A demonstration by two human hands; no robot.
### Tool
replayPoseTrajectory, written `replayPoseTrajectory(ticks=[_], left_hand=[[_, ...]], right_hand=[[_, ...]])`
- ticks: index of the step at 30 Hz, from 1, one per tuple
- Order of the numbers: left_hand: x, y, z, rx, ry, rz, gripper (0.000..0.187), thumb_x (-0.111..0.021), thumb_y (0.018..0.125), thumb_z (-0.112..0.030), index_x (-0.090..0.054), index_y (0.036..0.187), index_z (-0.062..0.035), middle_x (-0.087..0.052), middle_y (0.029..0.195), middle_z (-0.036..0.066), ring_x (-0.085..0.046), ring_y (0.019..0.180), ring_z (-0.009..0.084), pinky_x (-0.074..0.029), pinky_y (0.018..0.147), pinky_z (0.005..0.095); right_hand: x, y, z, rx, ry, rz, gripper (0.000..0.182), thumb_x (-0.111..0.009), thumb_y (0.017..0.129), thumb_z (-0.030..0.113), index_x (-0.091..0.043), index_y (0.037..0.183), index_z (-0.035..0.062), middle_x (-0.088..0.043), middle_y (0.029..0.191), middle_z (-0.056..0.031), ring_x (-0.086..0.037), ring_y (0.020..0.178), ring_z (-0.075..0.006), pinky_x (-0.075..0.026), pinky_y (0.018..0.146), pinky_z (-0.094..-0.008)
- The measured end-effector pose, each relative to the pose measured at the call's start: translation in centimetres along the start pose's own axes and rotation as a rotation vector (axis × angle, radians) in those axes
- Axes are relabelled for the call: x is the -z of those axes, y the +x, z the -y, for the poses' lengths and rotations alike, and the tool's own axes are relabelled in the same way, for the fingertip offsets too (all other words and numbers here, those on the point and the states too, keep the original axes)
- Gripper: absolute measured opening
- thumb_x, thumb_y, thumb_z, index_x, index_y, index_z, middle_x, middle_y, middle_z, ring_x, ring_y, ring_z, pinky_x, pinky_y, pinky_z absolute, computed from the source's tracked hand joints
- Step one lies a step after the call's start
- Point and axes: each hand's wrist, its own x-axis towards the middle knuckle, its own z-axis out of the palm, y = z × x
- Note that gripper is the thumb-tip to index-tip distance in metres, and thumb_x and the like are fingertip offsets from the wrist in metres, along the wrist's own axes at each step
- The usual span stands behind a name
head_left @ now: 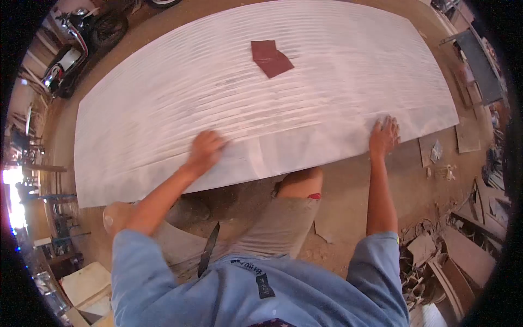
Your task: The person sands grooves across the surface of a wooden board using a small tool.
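My left hand [206, 151] is blurring over the white panel [180, 103], seemingly rubbing it; I cannot tell whether its curled fingers are gripping anything. My right hand [385, 137] is resting open, fingers spread, near the edge. Brown sheets [272, 61] are lying beyond. Further strokes would be needing even pressure.

Head-worn view (just one), downward-facing.

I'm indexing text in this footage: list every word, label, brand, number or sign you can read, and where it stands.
No text is readable.
Blue shirt: dark print on the front, too small and blurred to read.
Motorcycle: no legible marking.
White panel, reddish-brown sheets: no lettering visible.
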Motion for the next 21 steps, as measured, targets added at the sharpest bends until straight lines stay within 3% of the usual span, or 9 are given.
replayPoseTrajectory(ticks=[2,6,8,10,12,17,21], left_hand=[[3.6,-5.0,1.9,0.069,0.045,-0.027,0.011,-0.073,0.076,-0.007,-0.068,0.087,-0.0062,-0.061,0.083,0.010,-0.058,0.080,0.0292,-0.046,0.072,0.0416],[1.6,-2.0,-1.1,0.177,-0.126,-0.044,0.015,-0.072,0.074,-0.002,-0.069,0.089,-0.0051,-0.062,0.084,0.011,-0.059,0.082,0.0296,-0.047,0.072,0.0412],[-2.2,1.7,-2.8,0.076,-0.223,-0.103,0.016,-0.071,0.074,-0.003,-0.069,0.090,-0.0048,-0.061,0.084,0.011,-0.058,0.083,0.0308,-0.047,0.072,0.0413],[-5.1,7.1,-6.2,0.056,-0.341,-0.003,0.015,-0.070,0.077,-0.007,-0.069,0.092,-0.0049,-0.063,0.085,0.012,-0.060,0.086,0.0325,-0.048,0.081,0.0428],[-9.7,12.9,-9.9,-0.040,-0.348,-0.014,0.018,-0.068,0.078,-0.012,-0.068,0.095,-0.0040,-0.061,0.089,0.014,-0.058,0.088,0.0335,-0.049,0.080,0.0436],[-16.9,25.3,-18.9,-0.082,-0.391,-0.121,0.007,-0.061,0.075,-0.008,-0.063,0.081,-0.0033,-0.059,0.085,0.016,-0.058,0.088,0.0349,-0.050,0.077,0.0449],[-13.8,20.3,-14.1,-0.154,-0.311,-0.008,0.010,-0.059,0.075,-0.007,-0.063,0.084,-0.0026,-0.058,0.086,0.016,-0.058,0.089,0.0356,-0.050,0.079,0.0458]], right_hand=[[-0.6,-0.5,-0.1,0.008,0.025,-0.052,0.050,-0.047,0.098,0.042,-0.050,0.141,0.0177,-0.044,0.150,-0.0085,-0.035,0.141,-0.0304,-0.022,0.112,-0.0585],[0.3,-0.2,-0.2,0.012,-0.003,-0.049,0.051,-0.048,0.097,0.041,-0.050,0.141,0.0156,-0.043,0.150,-0.0068,-0.036,0.141,-0.0283,-0.025,0.113,-0.0544],[1.1,-0.5,0.0,0.002,-0.023,-0.034,0.051,-0.048,0.097,0.041,-0.050,0.141,0.0152,-0.043,0.151,-0.0063,-0.036,0.141,-0.0277,-0.025,0.113,-0.0529],[1.8,-0.6,0.5,-0.004,-0.002,-0.015,0.051,-0.048,0.097,0.041,-0.050,0.141,0.0155,-0.043,0.151,-0.0061,-0.035,0.142,-0.0271,-0.023,0.115,-0.0516],[1.9,-0.7,0.5,-0.012,0.001,-0.016,0.051,-0.047,0.097,0.041,-0.050,0.141,0.0157,-0.043,0.151,-0.0061,-0.034,0.142,-0.0271,-0.023,0.115,-0.0511],[1.8,-0.3,0.3,-0.034,0.058,-0.003,0.051,-0.047,0.097,0.042,-0.051,0.140,0.0161,-0.042,0.151,-0.0063,-0.034,0.142,-0.0273,-0.023,0.115,-0.0510],[0.6,-0.4,-0.2,-0.004,0.061,-0.028,0.050,-0.048,0.097,0.042,-0.052,0.140,0.0161,-0.043,0.151,-0.0063,-0.035,0.142,-0.0274,-0.022,0.115,-0.0537]])
